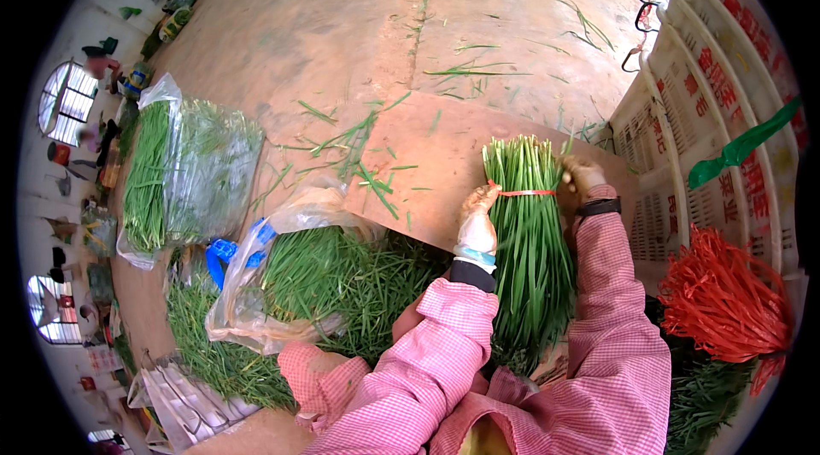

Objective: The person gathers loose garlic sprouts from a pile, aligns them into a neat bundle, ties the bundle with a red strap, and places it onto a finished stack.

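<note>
A thick bundle of garlic chives (531, 259) lies on a brown board, its pale cut ends pointing away from me. A red plastic tie (527, 193) runs across it below those ends. My left hand (477, 218), in a whitish covering, is closed at the bundle's left edge, fingertips on the tie. At the right edge, my right hand (583, 175) has its fingers curled in near the stems. A green blade pokes up by these fingertips; what they pinch is hidden.
The board (427, 148) carries loose green scraps. On the left are a plastic-wrapped chive stack (192, 173) and an open plastic bag (248, 310) with more greens. White plastic crates (675, 113) stand on the right, with a bunch of red ties (726, 297) hanging beside them.
</note>
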`<state>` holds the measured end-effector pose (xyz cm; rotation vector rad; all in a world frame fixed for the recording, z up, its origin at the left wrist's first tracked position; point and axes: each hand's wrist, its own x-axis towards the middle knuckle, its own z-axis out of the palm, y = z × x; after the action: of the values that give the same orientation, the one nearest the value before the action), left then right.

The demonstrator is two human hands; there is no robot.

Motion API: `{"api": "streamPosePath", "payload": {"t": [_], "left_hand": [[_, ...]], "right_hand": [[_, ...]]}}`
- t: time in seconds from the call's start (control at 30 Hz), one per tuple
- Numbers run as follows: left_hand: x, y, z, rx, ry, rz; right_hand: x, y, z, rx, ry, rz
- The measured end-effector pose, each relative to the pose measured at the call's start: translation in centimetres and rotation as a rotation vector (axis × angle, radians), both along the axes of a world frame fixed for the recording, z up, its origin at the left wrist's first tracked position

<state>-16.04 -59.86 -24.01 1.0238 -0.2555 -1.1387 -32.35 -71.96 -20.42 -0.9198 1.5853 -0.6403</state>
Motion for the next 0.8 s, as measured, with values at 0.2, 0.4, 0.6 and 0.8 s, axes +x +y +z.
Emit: {"api": "streamPosePath", "payload": {"t": [0.2,0.4,0.6,0.8], "left_hand": [[1.7,0.4,0.0,0.002,-0.006,0.105],[1.9,0.4,0.0,0.016,-0.016,0.148],[1.7,0.4,1.0,0.056,-0.108,0.154],[0.6,0.7,0.7,-0.081,-0.443,0.21]], "right_hand": [[-1.9,2.8,10.1,-0.545,-0.301,-0.037],[-8.7,9.2,15.4,-0.747,-0.543,-0.103],[-14.8,16.3,16.6,-1.294,0.104,0.683],[-6.8,18.0,10.7,-0.553,0.435,0.669]]}}
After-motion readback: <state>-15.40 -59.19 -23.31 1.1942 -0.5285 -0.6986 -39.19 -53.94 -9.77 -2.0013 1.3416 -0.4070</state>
